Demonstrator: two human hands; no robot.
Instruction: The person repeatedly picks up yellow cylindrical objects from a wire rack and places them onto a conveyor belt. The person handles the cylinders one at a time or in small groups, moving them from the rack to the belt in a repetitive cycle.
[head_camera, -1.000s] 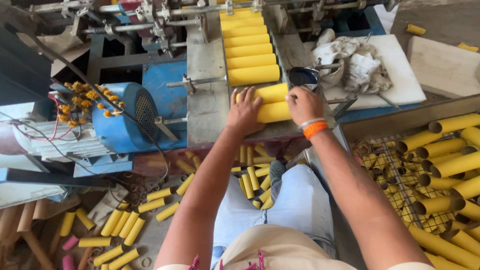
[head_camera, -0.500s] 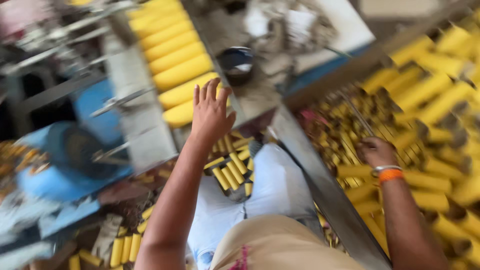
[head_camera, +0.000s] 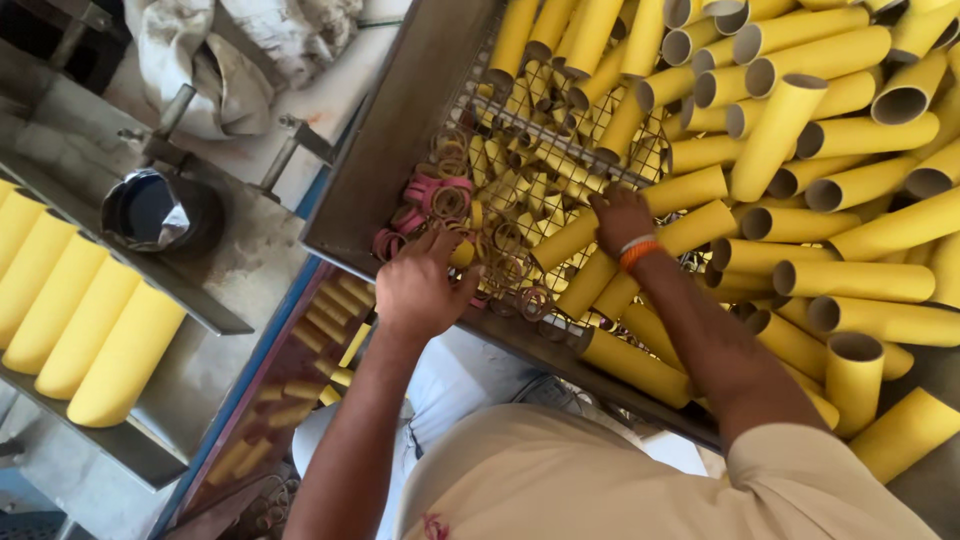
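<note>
Left hand (head_camera: 418, 285) at the near rim of the grey sheet-metal bin (head_camera: 400, 130), fingers loosely spread, tips resting among thin pink and tan cardboard rings (head_camera: 440, 195) on the wire mesh grid (head_camera: 520, 130). Nothing clearly pinched; only light contact visible.

Right hand (head_camera: 620, 215), with an orange wristband (head_camera: 640, 253), further into the bin, back upward, fingers curled down over a long yellow cardboard tube (head_camera: 565, 242) lying slantwise on the mesh. Cannot tell whether closed on it or merely pressing, since the fingertips are hidden beneath the hand.

More long yellow tubes (head_camera: 860, 280) heaped to the right, crossing at all angles, some on end. Away to the left, well apart from the bin: a row of yellow tubes (head_camera: 90, 330) side by side on a metal trough, a dark round bowl (head_camera: 160, 212), a crumpled grey cloth (head_camera: 230, 50). Short yellow tube offcuts (head_camera: 330, 320) scattered below the bin's edge.

Probably best to take the slanted tube near its middle — an end grip likely to tip it into its neighbours. Lift along its own length, clear of the tubes crossing above, rather than dragging sideways over the mesh. Keep the left fingers flat and free of the wire gaps; sweep the rings aside gently — easily crushed, by the look of them.
</note>
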